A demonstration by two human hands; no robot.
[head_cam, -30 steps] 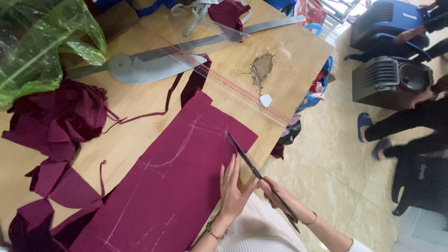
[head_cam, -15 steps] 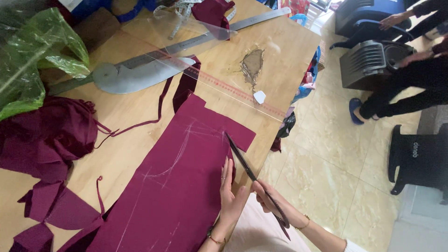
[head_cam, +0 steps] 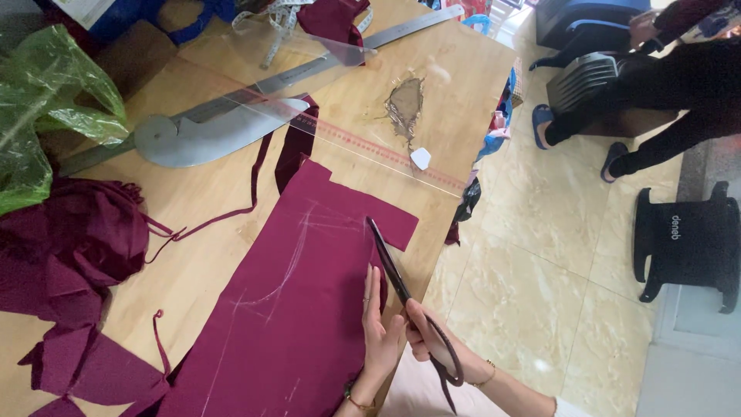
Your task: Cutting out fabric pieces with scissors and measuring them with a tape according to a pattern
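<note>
Head camera looks down on one big dark red cloth (head_cam: 293,309) lying flat on the wooden table (head_cam: 193,208), with pale chalk lines drawn on it. The left hand (head_cam: 378,332) lies flat and open on the cloth, fingers stretched out, pressing it down near the table edge. Just to the right of it, the right hand (head_cam: 432,344) is clenched around the handles of one pair of scissors (head_cam: 397,282). The blades point away from the hands, along the cloth's edge.

The left fingers sit right beside the blades, so they could get nipped, I think. If the cloth slides, the cut could wander off the chalk line. The cloth is close to the table edge, so it might slip down.

Farther out from the hands there is one clear ruler (head_cam: 370,147), one long metal ruler (head_cam: 347,58) and one curved grey ruler (head_cam: 208,135). Far to the left of the left hand sit one pile of red scraps (head_cam: 69,247) and one green plastic bag (head_cam: 46,116). One small white chalk piece (head_cam: 421,158) lies beyond the scissor tips.
</note>
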